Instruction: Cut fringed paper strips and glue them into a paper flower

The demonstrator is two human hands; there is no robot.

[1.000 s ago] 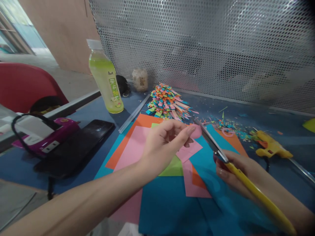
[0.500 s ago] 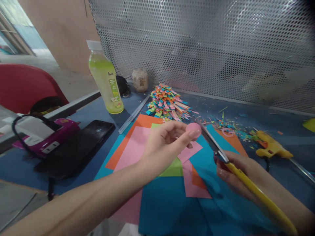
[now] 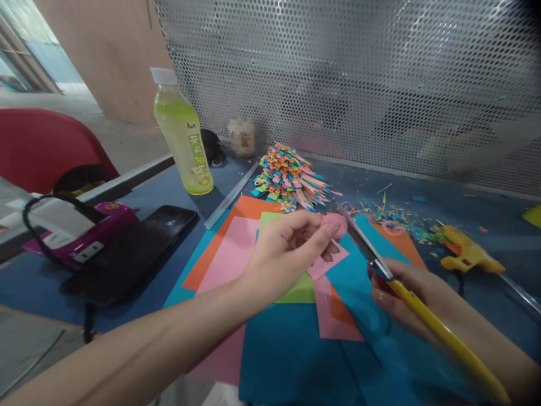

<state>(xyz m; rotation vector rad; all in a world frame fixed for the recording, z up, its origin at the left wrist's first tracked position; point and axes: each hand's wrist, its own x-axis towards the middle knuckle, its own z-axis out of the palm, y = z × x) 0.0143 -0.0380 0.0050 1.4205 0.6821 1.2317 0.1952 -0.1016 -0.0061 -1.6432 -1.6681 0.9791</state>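
Between the thumb and fingers of my left hand (image 3: 291, 242) is a small pink paper circle (image 3: 337, 225). My right hand (image 3: 414, 304) grips yellow-handled scissors (image 3: 416, 310); their blades point up and to the left, close beside the circle's right edge. Whether the blades touch the paper, I cannot tell. Below my hands lie overlapping sheets: a pink sheet (image 3: 230, 248), a blue sheet (image 3: 291, 349), an orange strip (image 3: 198, 268) and a green piece (image 3: 298, 290). Smaller pink cut pieces (image 3: 333, 321) rest on top of them.
Behind my hands stands a cone of colourful paper strips (image 3: 289, 177). Paper scraps (image 3: 406, 223) and a yellow glue gun (image 3: 471, 251) lie to the right. On the left are a drink bottle (image 3: 183, 135), a clear ruler (image 3: 232, 194), a black phone (image 3: 131, 254) and a purple power strip (image 3: 101, 237).
My left hand and the pink circle have shifted very slightly, and the circle has tilted a little. The scissors stay almost in the same place.
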